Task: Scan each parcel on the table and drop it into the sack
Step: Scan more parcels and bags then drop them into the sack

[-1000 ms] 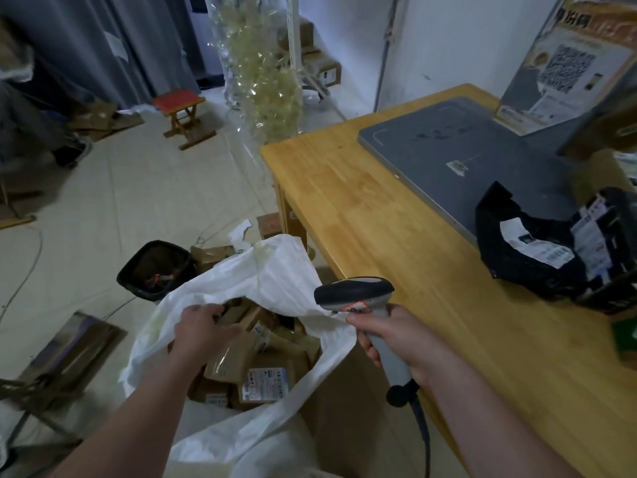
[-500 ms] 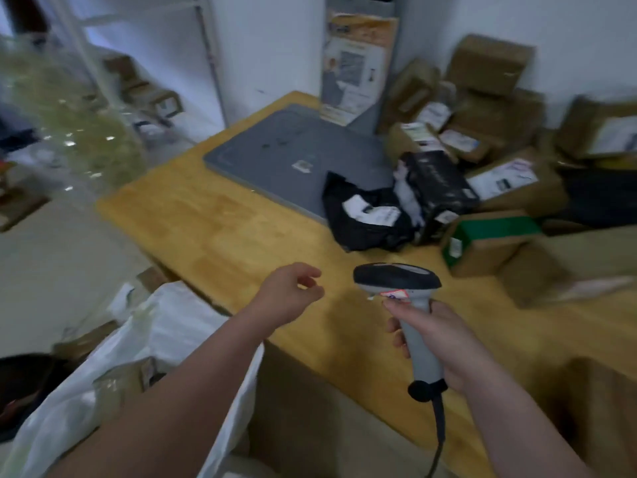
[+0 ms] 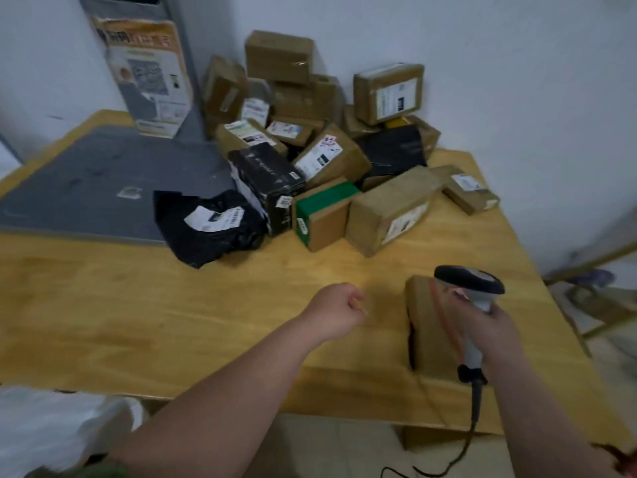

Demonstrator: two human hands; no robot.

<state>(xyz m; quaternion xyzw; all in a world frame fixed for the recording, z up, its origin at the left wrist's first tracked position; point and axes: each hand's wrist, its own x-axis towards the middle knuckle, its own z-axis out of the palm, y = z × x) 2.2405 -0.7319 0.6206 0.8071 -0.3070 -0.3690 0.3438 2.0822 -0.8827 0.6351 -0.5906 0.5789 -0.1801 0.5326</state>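
Note:
Several cardboard parcels are piled at the back of the wooden table, with a black bag parcel, a black box and a green-topped box in front. One brown box stands alone near the front edge. My right hand grips a grey barcode scanner just over that box. My left hand hovers above the table with its fingers curled, holding nothing, left of the box. The white sack shows at the bottom left.
A grey flat pad lies on the table's left side. A printed sign with a QR code leans against the wall behind it. The scanner's cable hangs off the front edge. A wooden frame stands on the floor to the right.
My view swung right from the sack to the parcel pile. My left hand left the sack's mouth and came over the table. The scanner moved over the lone brown box.

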